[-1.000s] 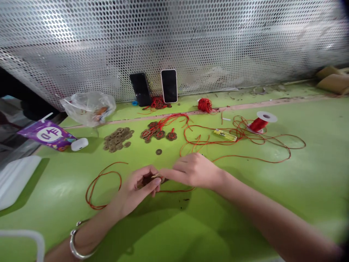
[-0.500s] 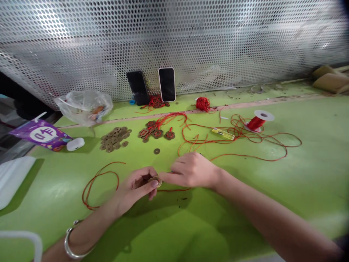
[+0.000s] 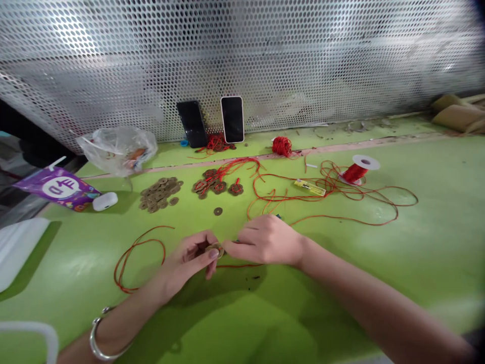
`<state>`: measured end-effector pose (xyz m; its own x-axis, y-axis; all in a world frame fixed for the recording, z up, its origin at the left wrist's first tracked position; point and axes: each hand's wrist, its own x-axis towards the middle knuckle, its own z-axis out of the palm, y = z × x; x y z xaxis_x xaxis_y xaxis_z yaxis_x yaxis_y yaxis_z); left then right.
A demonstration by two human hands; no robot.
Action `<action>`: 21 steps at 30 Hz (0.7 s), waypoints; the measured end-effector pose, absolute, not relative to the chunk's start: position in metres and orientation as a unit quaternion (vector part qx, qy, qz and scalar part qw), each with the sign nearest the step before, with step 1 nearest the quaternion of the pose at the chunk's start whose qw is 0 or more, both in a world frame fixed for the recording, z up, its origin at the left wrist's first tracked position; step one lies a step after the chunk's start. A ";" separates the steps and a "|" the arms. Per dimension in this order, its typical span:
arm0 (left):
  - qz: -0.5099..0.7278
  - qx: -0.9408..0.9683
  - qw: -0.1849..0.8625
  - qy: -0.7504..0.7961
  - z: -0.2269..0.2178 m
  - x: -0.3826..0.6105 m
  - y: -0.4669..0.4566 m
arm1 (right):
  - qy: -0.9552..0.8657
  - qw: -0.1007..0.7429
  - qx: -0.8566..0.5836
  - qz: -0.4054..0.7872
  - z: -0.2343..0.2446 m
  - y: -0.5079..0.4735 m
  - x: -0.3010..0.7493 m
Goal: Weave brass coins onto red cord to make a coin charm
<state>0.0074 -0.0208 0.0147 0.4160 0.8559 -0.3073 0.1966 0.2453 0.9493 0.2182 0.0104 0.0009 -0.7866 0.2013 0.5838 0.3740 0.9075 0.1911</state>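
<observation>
Hands, left (image 3: 188, 261) and right (image 3: 267, 241), on one coin (image 3: 215, 248); two phones (image 3: 192, 124) (image 3: 232, 119).

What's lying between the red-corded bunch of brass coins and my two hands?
One loose round brass coin, alone on the green tabletop, seen in the head view.

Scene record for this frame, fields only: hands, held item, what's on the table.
left hand: pinches a coin
right hand: fingertips meet that coin; grip unclear
red cord: loop lying left of the hands
loose coins: pile at rear left
strung coins: beside the pile, tied with red cord
spool: rear right
phones: two, leaning on perforated panel
table: green
</observation>
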 end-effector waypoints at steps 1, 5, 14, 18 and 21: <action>0.259 0.564 0.623 0.475 0.015 0.007 -0.021 | -0.939 0.275 -0.159 -0.129 0.001 0.011 0.219; 0.246 0.623 0.565 0.482 0.014 0.004 -0.022 | -0.953 0.219 -0.210 0.008 0.004 0.011 0.219; 0.213 0.774 0.332 0.495 0.020 0.007 -0.025 | -0.844 0.276 -0.305 0.345 0.010 0.008 0.207; 0.243 0.735 0.351 0.526 0.017 0.005 -0.025 | -0.812 0.303 -0.328 0.376 0.012 0.009 0.207; 0.279 0.685 0.393 0.546 0.013 0.002 -0.022 | -0.785 0.327 -0.352 0.392 0.014 0.013 0.211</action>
<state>0.0022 -0.0218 0.0133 0.2468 0.9680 -0.0464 0.5288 -0.0944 0.8435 0.2112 0.0126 0.0136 -0.5388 0.8082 0.2374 0.2957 0.4454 -0.8451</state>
